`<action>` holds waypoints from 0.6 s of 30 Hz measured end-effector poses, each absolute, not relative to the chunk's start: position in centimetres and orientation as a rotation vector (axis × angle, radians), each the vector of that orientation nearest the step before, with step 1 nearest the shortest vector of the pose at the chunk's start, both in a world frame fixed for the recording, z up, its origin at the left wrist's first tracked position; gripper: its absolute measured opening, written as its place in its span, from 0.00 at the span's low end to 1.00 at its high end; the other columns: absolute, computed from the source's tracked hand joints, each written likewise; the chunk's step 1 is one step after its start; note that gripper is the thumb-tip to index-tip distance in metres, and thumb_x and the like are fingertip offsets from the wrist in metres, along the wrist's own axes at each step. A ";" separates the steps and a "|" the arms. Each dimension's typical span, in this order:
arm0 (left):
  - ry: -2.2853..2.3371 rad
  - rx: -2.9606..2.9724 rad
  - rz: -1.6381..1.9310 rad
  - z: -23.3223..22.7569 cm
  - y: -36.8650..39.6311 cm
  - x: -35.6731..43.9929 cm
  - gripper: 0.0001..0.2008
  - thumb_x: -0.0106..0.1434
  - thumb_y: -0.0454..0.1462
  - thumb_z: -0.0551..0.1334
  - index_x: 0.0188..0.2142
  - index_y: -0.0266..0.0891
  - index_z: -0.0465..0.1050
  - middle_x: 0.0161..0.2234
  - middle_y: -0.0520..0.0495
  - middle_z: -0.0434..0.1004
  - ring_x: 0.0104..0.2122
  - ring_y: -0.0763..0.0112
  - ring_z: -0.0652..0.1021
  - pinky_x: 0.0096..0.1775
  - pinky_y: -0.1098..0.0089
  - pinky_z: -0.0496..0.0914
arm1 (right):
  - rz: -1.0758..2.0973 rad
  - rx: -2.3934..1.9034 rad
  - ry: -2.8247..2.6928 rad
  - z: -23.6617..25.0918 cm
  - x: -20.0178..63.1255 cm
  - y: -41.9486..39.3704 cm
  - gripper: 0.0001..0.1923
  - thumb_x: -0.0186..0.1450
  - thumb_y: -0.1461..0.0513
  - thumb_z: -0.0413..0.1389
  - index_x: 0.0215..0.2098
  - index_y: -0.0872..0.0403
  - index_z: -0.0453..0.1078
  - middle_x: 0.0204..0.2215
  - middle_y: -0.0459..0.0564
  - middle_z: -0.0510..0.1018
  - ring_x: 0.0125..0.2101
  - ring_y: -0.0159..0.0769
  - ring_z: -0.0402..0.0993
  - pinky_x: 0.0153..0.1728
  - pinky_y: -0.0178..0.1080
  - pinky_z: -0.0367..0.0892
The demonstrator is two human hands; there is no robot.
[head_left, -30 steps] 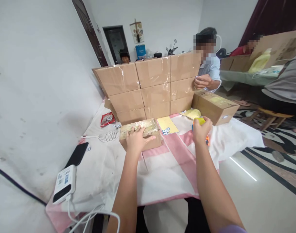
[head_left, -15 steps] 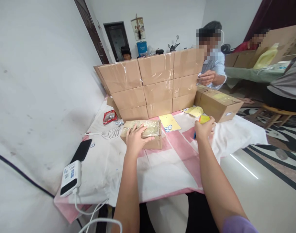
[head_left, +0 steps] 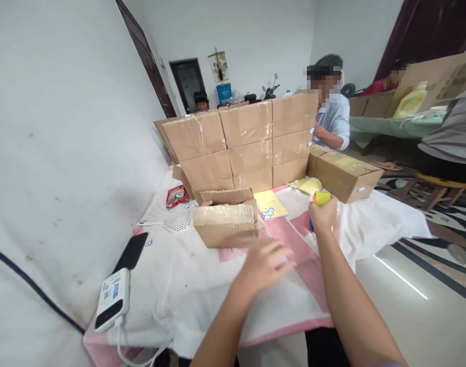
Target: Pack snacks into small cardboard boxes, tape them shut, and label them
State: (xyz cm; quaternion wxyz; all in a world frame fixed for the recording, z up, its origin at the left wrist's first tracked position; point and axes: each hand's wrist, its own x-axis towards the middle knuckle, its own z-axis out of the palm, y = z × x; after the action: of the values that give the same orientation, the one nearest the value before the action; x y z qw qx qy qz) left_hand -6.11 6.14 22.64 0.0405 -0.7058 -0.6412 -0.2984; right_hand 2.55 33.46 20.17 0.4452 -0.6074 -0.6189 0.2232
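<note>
My left hand (head_left: 264,265) hangs above the tablecloth in front of a small cardboard box (head_left: 227,229). It is blurred by motion, its fingers stretched out with nothing in them. The box stands upright with its top flaps raised; its inside is hidden. My right hand (head_left: 323,216) is closed around a yellow, orange and blue tool (head_left: 322,198), mostly covered by the fingers, so its kind is unclear. Just behind that hand lies a yellow rounded sheet (head_left: 308,185). A yellow speckled card (head_left: 271,204) with blue-edged tags lies between the box and my right hand.
A wall of stacked cardboard boxes (head_left: 250,142) stands behind, with a long box (head_left: 347,173) at right. A white perforated skimmer (head_left: 177,223), red packet (head_left: 176,196), black phone (head_left: 130,253) and white cabled device (head_left: 112,299) lie at left. A co-worker (head_left: 334,114) sits beyond.
My left hand has left the top of the small box and moved right and toward me. The box's flaps have sprung up. My right hand keeps hold of the tool.
</note>
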 end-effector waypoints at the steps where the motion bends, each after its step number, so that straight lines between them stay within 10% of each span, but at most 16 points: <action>1: -1.973 -2.380 -0.852 21.9 6.5 -4.6 0.18 0.66 0.49 0.61 0.51 0.45 0.76 0.50 0.47 0.80 0.50 0.62 0.77 0.53 0.62 0.67 | 0.566 -1.536 -1.544 20.4 2.6 33.4 0.34 0.58 0.60 0.56 0.61 0.59 0.56 0.52 0.68 0.72 0.53 0.62 0.71 0.52 0.59 0.66; 7: -2.129 -2.903 -0.515 18.6 7.7 -1.9 0.40 0.64 0.52 0.60 0.71 0.48 0.48 0.74 0.42 0.42 0.71 0.44 0.47 0.66 0.41 0.45 | 0.599 -1.638 -1.626 21.4 2.8 32.7 0.37 0.60 0.60 0.56 0.64 0.66 0.51 0.59 0.75 0.66 0.58 0.64 0.67 0.55 0.57 0.65; 18: -2.163 -2.958 -0.398 16.1 9.8 -4.2 0.51 0.58 0.53 0.65 0.73 0.46 0.42 0.74 0.42 0.36 0.72 0.47 0.43 0.68 0.42 0.41 | 0.475 -1.628 -1.756 20.8 3.2 31.9 0.27 0.67 0.58 0.50 0.60 0.63 0.55 0.55 0.70 0.69 0.55 0.58 0.70 0.52 0.51 0.66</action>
State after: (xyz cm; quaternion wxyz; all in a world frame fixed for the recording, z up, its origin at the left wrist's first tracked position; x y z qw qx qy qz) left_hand -4.24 9.78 16.06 -0.2686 -0.7730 -0.5652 -0.1039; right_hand 3.22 31.86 20.78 0.3432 -0.6264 -0.6756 0.1828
